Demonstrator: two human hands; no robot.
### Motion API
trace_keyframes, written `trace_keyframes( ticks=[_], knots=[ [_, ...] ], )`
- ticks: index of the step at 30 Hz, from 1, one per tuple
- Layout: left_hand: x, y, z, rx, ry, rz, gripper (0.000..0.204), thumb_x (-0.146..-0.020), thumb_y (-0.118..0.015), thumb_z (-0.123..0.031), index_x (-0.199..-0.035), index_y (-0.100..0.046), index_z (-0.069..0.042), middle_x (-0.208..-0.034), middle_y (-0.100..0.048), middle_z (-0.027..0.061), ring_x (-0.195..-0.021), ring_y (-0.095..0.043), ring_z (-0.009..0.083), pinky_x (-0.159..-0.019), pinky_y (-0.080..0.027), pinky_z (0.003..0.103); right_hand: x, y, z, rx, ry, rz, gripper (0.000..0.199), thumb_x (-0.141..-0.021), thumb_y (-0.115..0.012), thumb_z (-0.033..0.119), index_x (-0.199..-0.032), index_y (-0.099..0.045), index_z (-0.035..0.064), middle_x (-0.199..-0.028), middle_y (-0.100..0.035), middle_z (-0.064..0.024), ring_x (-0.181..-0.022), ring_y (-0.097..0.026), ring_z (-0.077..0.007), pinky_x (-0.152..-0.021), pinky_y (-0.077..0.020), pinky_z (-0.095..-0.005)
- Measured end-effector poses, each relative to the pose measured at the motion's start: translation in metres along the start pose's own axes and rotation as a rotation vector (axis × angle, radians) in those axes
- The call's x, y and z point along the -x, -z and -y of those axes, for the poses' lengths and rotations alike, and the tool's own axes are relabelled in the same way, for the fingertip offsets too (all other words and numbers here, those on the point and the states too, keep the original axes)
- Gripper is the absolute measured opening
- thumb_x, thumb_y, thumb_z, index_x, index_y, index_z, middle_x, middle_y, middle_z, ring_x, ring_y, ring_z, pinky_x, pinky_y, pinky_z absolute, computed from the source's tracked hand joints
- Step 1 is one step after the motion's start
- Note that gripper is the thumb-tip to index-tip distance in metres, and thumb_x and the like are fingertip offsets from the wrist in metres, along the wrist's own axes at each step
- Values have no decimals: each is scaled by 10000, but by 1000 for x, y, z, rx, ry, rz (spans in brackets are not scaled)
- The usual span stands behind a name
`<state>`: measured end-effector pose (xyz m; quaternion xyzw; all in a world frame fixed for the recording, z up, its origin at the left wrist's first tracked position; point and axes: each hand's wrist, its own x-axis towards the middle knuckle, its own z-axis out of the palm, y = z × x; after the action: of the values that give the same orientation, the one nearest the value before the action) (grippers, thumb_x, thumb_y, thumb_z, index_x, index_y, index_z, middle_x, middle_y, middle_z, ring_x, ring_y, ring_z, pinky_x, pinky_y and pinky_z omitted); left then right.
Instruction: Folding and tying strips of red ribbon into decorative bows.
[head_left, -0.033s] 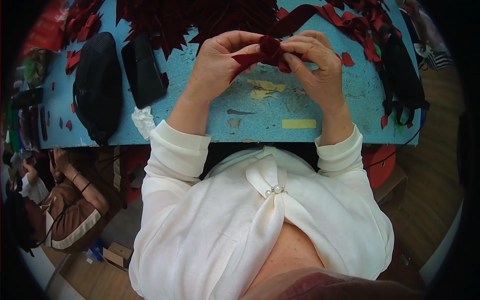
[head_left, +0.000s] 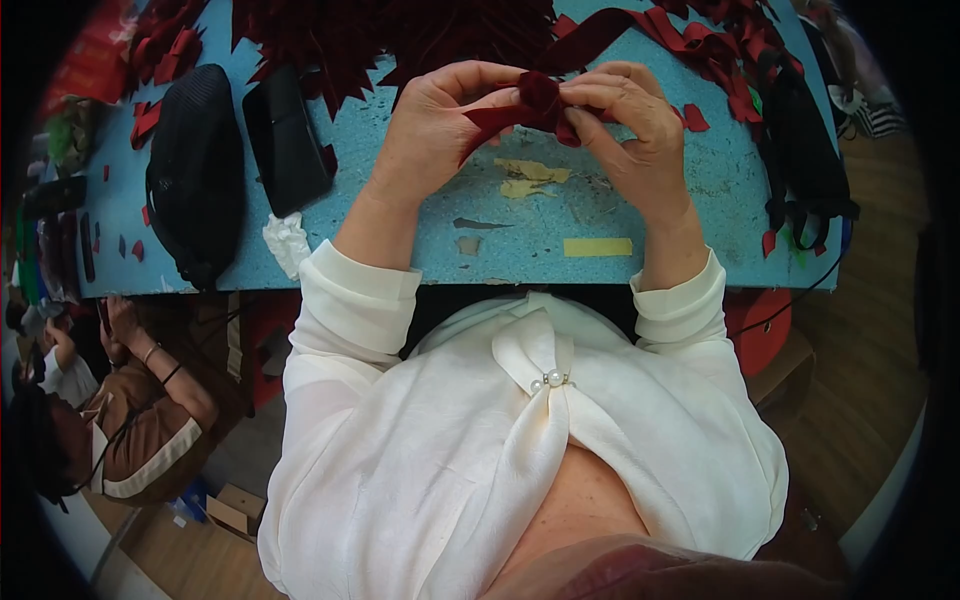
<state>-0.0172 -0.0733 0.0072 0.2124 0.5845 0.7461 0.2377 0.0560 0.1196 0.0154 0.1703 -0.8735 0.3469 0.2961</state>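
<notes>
A dark red velvet ribbon bow [head_left: 538,97] is held up between my two hands, over the far part of the table. My left hand [head_left: 440,125] is closed on its left side, thumb and fingers pinching the velvet, and a ribbon tail [head_left: 484,128] hangs beneath that hand. On the right side, my right hand [head_left: 630,125] pinches the bow's edge between thumb and fingers. The fingertips behind the bow are partly hidden. Just beyond my hands lies a long strip of the same dark red ribbon [head_left: 590,38].
Dark red pointed ribbon pieces [head_left: 400,30] are heaped at the far side of the blue table [head_left: 380,250]. To the left lie a black phone [head_left: 287,140], a black mesh bag [head_left: 196,175] and crumpled white tissue [head_left: 287,244]. A black pouch [head_left: 800,135] rests right. Another person [head_left: 150,410] sits at left.
</notes>
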Motion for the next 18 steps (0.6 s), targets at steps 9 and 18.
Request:
trace_keyframes(
  ticks=[9,18],
  knots=[
    [-1,2,6,10,25,33,212,-843,-655,-98,-1043,-654,-27,-875,-672,76,-695,-635,103,-583,-532,190,2,1,6,52,25,33,255,-651,-718,-51,-885,-664,34,-806,-650,-56,-819,-596,-200,-653,-493,-277],
    [0,-1,8,149,77,64,201,-855,-639,-84,-1039,-643,-2,-855,-664,79,-661,-617,98,-579,-517,188,0,-1,6,270,225,-101,249,-624,-740,-25,-843,-662,63,-743,-630,-40,-760,-591,-214,-626,-482,-287]
  ],
)
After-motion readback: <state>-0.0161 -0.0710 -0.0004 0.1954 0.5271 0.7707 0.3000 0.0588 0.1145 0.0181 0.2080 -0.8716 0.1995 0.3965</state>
